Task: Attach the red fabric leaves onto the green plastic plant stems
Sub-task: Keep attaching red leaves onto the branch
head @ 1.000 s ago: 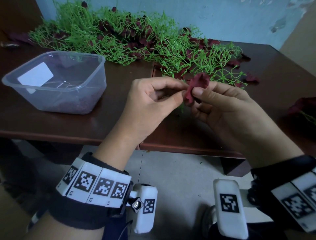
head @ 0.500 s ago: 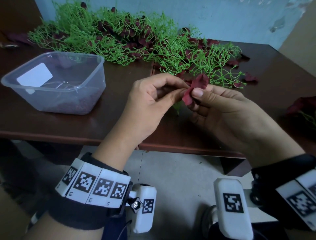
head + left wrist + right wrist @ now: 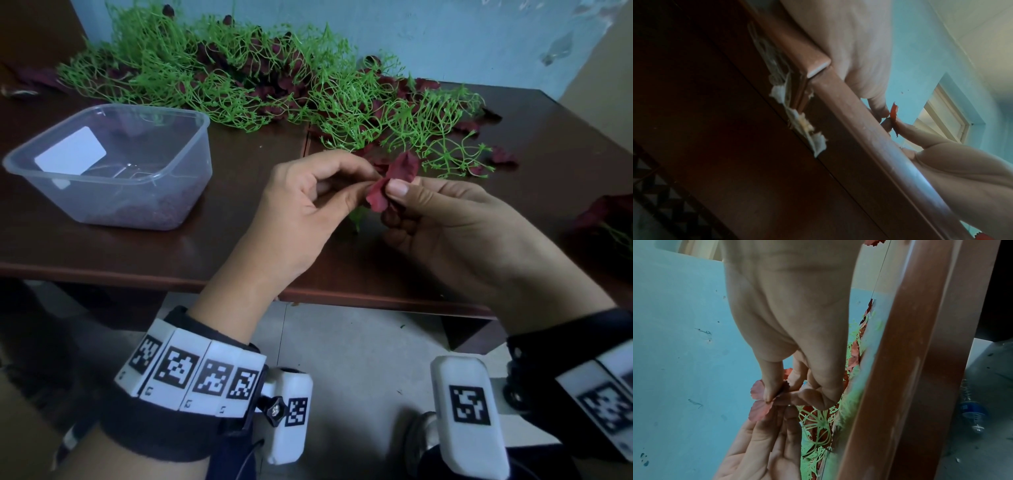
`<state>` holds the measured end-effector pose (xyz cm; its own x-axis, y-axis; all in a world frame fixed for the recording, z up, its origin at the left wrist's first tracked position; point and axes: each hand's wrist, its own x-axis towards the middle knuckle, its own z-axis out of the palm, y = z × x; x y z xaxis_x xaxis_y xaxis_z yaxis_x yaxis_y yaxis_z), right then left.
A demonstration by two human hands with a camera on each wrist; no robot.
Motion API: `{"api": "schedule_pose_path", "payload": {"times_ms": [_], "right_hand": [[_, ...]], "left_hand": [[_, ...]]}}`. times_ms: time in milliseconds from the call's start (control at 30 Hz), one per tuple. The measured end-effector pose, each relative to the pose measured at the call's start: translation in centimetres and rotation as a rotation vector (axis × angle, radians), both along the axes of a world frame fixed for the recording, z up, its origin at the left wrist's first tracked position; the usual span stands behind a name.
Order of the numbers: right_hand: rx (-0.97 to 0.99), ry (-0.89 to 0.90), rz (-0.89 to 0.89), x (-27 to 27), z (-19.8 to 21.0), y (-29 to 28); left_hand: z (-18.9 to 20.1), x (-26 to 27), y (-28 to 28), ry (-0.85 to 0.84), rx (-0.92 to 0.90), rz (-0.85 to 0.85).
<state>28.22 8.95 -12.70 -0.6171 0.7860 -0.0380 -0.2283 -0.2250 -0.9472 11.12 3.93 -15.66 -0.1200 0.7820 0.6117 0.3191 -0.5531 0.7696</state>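
A dark red fabric leaf [image 3: 399, 171] is held above the brown table [image 3: 239, 253], between both hands. My right hand [image 3: 445, 216] pinches it, with the thumb pressed on its middle. My left hand [image 3: 308, 202] pinches the leaf's left edge between thumb and forefinger. A short bit of green stem [image 3: 356, 219] shows below the left thumb. In the right wrist view the right thumb [image 3: 770, 382] presses the leaf [image 3: 757, 395] above the left hand [image 3: 760, 443]. The left wrist view shows the leaf [image 3: 893, 113] edge-on between fingertips. A tangle of green plastic stems [image 3: 274, 85] lies along the back.
A clear plastic tub [image 3: 113, 164] with a white card stands at the left of the table. Loose red leaves [image 3: 503, 156] lie among and beside the stems. More red leaves [image 3: 603, 212] sit at the right edge. The table's front edge [image 3: 342, 298] runs under my wrists.
Both hands have kept hold of the leaf and barely shifted. The right thumb has slid a little further over the leaf, which now sits slightly lower.
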Motion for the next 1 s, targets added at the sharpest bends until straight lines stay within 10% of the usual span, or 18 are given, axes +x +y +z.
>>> {"api": "schedule_pose_path", "payload": {"times_ms": [1000], "right_hand": [[-0.071,-0.069,0.053,0.17,0.08,0.08]], "left_hand": [[0.35,0.13,-0.37,-0.046,-0.016,-0.053]]}}
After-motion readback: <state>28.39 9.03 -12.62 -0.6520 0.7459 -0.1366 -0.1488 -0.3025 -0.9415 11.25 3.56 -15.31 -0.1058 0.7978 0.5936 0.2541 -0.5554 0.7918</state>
